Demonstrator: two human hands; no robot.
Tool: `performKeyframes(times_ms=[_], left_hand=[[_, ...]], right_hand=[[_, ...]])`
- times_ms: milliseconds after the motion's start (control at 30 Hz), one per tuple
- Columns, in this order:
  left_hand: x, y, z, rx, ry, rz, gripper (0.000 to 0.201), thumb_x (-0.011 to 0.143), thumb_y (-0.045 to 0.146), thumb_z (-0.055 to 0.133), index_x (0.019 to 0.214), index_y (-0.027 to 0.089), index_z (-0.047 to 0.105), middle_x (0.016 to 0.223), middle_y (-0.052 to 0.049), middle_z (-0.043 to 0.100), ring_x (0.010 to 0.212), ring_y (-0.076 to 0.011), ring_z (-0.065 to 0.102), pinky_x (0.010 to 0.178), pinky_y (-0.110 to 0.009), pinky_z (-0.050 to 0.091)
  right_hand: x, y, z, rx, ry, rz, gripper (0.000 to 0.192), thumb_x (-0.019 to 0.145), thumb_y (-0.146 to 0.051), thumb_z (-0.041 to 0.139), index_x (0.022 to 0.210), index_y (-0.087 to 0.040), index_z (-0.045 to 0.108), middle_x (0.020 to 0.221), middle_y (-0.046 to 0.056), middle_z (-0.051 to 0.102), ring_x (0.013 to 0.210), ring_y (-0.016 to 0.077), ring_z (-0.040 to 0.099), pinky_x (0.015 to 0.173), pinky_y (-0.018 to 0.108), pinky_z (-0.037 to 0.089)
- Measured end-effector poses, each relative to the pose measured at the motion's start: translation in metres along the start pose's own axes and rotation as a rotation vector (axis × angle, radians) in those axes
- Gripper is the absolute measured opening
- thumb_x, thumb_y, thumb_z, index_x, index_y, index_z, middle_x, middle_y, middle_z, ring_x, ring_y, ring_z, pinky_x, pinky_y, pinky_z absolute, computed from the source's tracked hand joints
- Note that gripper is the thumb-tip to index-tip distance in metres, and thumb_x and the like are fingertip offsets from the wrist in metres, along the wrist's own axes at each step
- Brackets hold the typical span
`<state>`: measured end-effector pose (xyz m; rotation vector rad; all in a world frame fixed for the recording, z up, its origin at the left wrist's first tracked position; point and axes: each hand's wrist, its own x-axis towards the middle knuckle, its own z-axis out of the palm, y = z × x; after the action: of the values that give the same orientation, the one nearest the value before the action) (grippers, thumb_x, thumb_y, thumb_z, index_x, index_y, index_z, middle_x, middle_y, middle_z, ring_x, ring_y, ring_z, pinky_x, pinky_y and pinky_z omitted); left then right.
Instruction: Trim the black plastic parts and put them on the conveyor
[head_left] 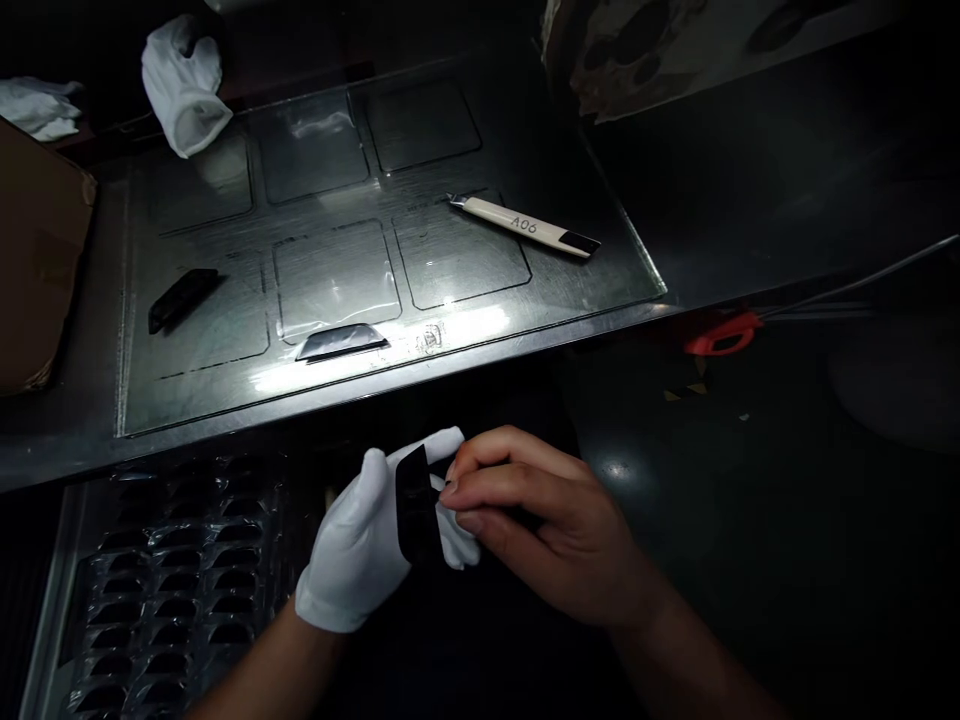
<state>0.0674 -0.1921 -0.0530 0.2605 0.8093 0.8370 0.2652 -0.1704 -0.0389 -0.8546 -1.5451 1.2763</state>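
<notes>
The left hand (367, 545), in a white cloth glove, is curled closed around a small flat black plastic piece (415, 505), which stands upright between its thumb and fingers. The bare right hand (540, 520) is half closed just beside it, its fingertips (452, 487) pinching at the piece's upper edge. Beyond both hands lies a dark metal work plate (600, 260) marked with rounded squares; on it rest a cream utility knife (523, 226) labelled A06, a black strip (182, 296) and a crumpled white glove (184, 85). Below and left of the gloved hand sits a clear plastic tray (180, 590) of moulded pockets; what they hold I cannot tell
</notes>
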Motion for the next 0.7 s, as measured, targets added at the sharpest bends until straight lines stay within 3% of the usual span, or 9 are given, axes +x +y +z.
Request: performKeyframes(times_ms=[167,333,467,567,700], left_hand=[[-0.003,-0.0045,-0.0062,-0.041,-0.199,0.085,0.053,0.104,0.055,0.053,0.14,0.019,0.066,0.085,-0.009,0.081,0.072,-0.022,0.078,0.07,-0.03,0.061],[-0.0033,-0.0078,-0.01,-0.001,-0.193,0.184,0.048,0.102,0.051,0.06,0.139,0.022,0.066,0.104,-0.009,0.083,0.078,-0.0203,0.078,0.07,-0.029,0.061],[-0.0011,-0.0055,-0.0093,0.013,-0.278,0.19,0.045,0.104,0.046,0.058,0.142,0.022,0.065,0.097,-0.01,0.083,0.083,-0.0209,0.08,0.078,-0.029,0.061],[-0.0009,-0.0026,-0.0088,0.014,-0.329,0.187,0.044,0.104,0.043,0.059,0.143,0.024,0.064,0.103,-0.01,0.084,0.09,-0.0215,0.081,0.085,-0.03,0.061],[-0.0001,-0.0061,-0.0103,-0.021,-0.314,0.171,0.041,0.102,0.04,0.063,0.14,0.026,0.066,0.106,-0.009,0.084,0.095,-0.0229,0.08,0.09,-0.034,0.061]], right_hand=[[-0.002,-0.0005,-0.0012,-0.017,-0.039,0.015,0.03,0.094,-0.008,0.07,0.119,-0.024,0.076,0.114,0.007,0.072,0.103,0.0205,0.072,0.089,0.033,0.062],[-0.0052,0.003,-0.0033,-0.025,-0.06,0.015,0.033,0.096,-0.008,0.068,0.123,-0.025,0.077,0.12,0.008,0.072,0.109,0.0212,0.072,0.092,0.033,0.062],[-0.0077,0.0047,-0.0059,-0.071,-0.062,-0.012,0.035,0.095,-0.006,0.069,0.122,-0.026,0.078,0.123,0.007,0.073,0.109,0.0201,0.072,0.093,0.032,0.062],[-0.008,0.0034,-0.0082,-0.122,-0.082,-0.032,0.041,0.094,-0.003,0.068,0.125,-0.028,0.077,0.126,0.007,0.072,0.11,0.0208,0.07,0.094,0.034,0.061],[-0.006,0.0026,-0.0084,-0.17,-0.097,-0.054,0.047,0.091,0.001,0.06,0.127,-0.024,0.076,0.128,0.009,0.071,0.112,0.021,0.069,0.095,0.035,0.06]])
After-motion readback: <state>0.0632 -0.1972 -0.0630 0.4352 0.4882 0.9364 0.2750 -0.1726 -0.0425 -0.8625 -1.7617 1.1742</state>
